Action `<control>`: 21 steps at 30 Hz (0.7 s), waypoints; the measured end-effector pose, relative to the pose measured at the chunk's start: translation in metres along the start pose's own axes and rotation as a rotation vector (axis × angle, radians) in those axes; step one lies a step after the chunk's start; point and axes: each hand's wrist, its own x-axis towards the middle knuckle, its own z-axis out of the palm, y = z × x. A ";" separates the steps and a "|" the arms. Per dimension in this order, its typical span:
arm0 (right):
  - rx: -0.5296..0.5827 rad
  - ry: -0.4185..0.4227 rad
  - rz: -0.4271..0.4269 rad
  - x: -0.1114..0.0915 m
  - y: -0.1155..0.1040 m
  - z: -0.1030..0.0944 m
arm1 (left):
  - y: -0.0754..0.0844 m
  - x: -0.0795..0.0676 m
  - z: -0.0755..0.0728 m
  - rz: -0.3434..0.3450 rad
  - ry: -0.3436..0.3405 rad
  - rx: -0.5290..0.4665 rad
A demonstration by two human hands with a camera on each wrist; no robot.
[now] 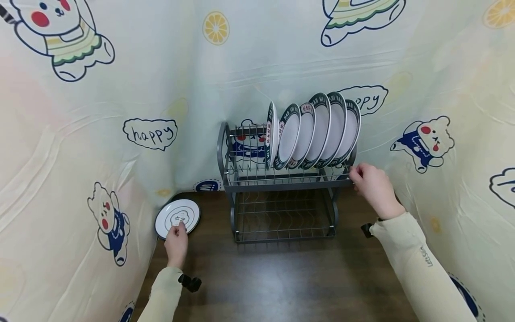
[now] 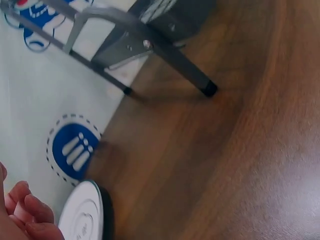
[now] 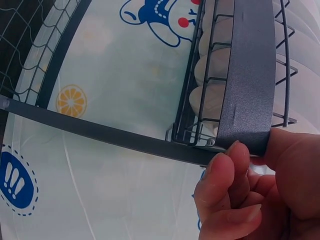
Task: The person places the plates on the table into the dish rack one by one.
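My right hand (image 1: 373, 188) pinches the front right corner of a grey two-tier dish rack (image 1: 287, 184). In the right wrist view, thumb and fingers (image 3: 220, 170) grip the end of its flat grey bar (image 3: 247, 75). Several white plates (image 1: 318, 129) with dark lettered rims stand on edge in the upper tier, toward its right. At the left, my left hand (image 1: 176, 246) hovers at the near edge of a round white plate (image 1: 169, 219) with a cartoon print. Its fingers (image 2: 37, 210) are loosely curled with nothing visible between them; contact with the plate cannot be made out.
The rack stands on a dark wooden table (image 1: 277, 277), against a pale cartoon-printed cloth (image 1: 153, 80) that hangs behind and at both sides. Wire slots (image 1: 249, 152) show at the upper tier's left. The lower tier (image 1: 281, 219) holds no plates.
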 end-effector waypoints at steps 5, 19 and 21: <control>0.007 -0.004 0.006 -0.001 0.000 0.002 | -0.019 0.007 -0.003 -0.060 0.007 -0.013; 0.007 0.013 0.012 0.000 -0.001 0.002 | -0.054 0.026 -0.011 -0.263 -0.017 -0.042; 0.005 0.015 0.011 0.000 -0.001 0.003 | -0.059 0.028 -0.012 -0.296 -0.018 -0.059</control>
